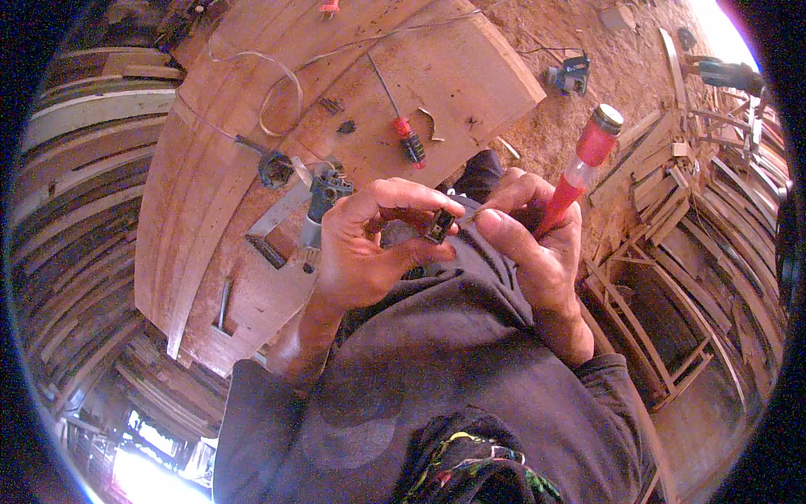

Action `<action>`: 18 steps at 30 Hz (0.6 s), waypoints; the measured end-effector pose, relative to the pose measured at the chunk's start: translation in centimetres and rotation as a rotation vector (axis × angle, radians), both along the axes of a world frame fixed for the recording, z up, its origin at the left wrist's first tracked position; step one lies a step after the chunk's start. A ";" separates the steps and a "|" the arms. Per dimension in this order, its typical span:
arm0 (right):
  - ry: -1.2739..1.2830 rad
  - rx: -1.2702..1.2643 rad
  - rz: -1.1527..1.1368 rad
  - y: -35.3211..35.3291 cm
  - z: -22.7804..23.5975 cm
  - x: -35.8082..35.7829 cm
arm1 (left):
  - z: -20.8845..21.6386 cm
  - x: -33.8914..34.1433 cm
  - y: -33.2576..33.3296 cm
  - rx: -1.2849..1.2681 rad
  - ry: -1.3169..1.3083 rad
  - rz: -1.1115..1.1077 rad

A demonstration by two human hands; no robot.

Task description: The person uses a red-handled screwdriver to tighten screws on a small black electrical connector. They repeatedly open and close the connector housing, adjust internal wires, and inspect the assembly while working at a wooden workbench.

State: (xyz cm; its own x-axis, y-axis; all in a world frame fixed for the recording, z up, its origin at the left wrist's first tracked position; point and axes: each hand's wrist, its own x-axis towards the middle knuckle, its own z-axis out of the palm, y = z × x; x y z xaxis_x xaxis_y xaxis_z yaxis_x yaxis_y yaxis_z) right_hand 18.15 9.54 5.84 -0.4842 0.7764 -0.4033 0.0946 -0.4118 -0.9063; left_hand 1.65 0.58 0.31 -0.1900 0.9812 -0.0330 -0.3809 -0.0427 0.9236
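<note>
In front of my chest, my left hand (pixel 357 239) pinches a small dark block-shaped part (pixel 439 225) between thumb and fingertips. It looks like an electrical switch, with a pale patch on its face. Close beside it is my right hand (pixel 541 244), closed round a red tool handle (pixel 594 139) with a clear band and a dark cap. That handle slants up and to the right; its lower end is hidden in my palm. My right thumb and forefinger also meet at their tips near the dark part; anything tiny between them is too small to tell.
A wooden board surface (pixel 185 227) carries a screwdriver (pixel 405 139), an opened power tool (pixel 327 193), a round tool part (pixel 274 168), a metal bolt-like rod (pixel 223 304) and a looping cable (pixel 300 88). Another blue power tool (pixel 571 76) lies on the sawdust-covered ground. Stacked planks (pixel 92 176) line the left.
</note>
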 end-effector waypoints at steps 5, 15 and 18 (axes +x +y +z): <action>0.035 0.017 0.000 -0.1 -0.2 0.0 | 0.0 -0.1 0.2 0.017 0.095 0.009; -0.082 0.315 0.085 0.2 0.2 0.1 | -0.4 -0.5 0.6 0.070 0.175 -0.015; -0.130 0.394 0.109 0.3 0.2 0.2 | -0.3 -0.7 0.7 0.060 0.201 -0.043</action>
State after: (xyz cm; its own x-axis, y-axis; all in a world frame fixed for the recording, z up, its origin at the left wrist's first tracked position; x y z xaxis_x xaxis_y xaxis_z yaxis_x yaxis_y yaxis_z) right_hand 18.30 9.84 6.01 -0.5370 0.8303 -0.1493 0.2421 -0.0178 -0.9701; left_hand 0.96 1.29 0.01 -0.1447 0.9877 0.0597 -0.1915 -0.0871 0.9776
